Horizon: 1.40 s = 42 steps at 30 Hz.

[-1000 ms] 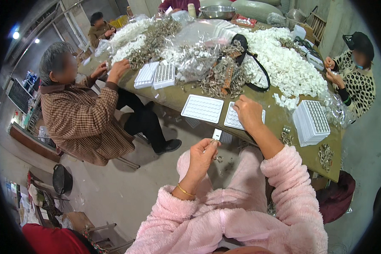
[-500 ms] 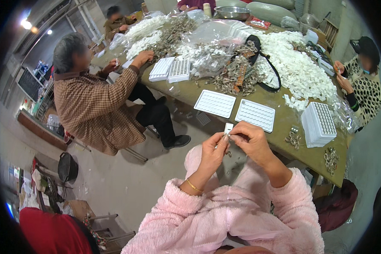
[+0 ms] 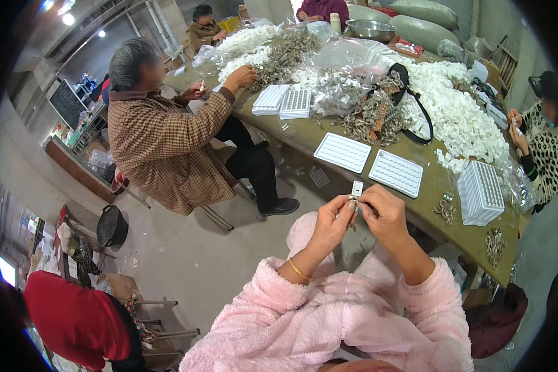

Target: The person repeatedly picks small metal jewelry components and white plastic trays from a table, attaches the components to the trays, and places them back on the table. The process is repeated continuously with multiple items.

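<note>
white piece (image 3: 358, 188) in fingers (image 3: 341, 203), table edge (image 3: 433, 224) just beyond

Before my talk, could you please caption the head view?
Left hand holding a white piece, right hand beside it, two trays ahead.

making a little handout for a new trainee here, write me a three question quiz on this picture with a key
1. True or false: the left hand and right hand are both close to the small white piece.

2. Choose one: the stack of white trays stands on
A) the floor
B) the person's lap
C) the table

3. Fill in the blank: a thin gold-coloured bracelet circles the person's ____ wrist.

Key
1. True
2. C
3. left
</note>
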Tool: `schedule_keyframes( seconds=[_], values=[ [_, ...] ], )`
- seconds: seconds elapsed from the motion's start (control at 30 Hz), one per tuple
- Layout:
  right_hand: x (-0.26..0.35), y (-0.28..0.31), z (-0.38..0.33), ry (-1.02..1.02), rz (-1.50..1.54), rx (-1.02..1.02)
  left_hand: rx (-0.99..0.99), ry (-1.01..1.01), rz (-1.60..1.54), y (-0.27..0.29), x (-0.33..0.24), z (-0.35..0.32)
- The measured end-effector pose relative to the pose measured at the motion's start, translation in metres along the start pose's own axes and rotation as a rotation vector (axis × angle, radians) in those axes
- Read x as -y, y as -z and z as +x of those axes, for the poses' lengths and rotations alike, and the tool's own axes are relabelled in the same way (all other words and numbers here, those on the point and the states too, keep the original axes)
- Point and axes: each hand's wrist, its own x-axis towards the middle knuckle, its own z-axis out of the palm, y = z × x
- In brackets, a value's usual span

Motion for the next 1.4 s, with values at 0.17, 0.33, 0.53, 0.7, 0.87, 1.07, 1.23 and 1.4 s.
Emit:
schedule_keyframes(
  seconds=[0.17, 0.33, 0.53, 0.7, 0.87, 1.07, 1.23, 1.4],
  values=[
    [0.005, -0.001, -0.001, 0.174, -0.173, -0.065, 0.006, -0.020, 0.003, -0.003, 0.000, 0.000],
    [0.002, 0.010, 0.003, -0.041, 0.126, 0.090, 0.034, -0.043, 0.031, -0.001, -0.001, -0.003],
    [0.002, 0.010, 0.004, 0.039, -0.008, 0.132, 0.057, -0.139, 0.165, 0.003, 0.003, -0.002],
    [0.009, 0.012, -0.003, -0.098, 0.230, 0.152, 0.037, -0.126, 0.169, 0.010, -0.003, -0.001],
    [0.006, 0.016, -0.010, -0.282, 0.408, -0.041, -0.088, -0.047, 0.140, 0.007, -0.012, -0.005],
    [-0.004, 0.017, -0.018, -0.587, 0.551, 0.035, -0.050, 0.062, -0.151, 0.001, -0.010, -0.004],
    [-0.006, 0.016, -0.020, -0.578, 0.658, 0.037, 0.072, 0.075, -0.128, -0.005, -0.001, -0.004],
    [-0.007, 0.019, -0.017, -0.431, 0.613, 0.014, 0.169, 0.016, 0.034, -0.009, 0.001, -0.006]
  ],
)
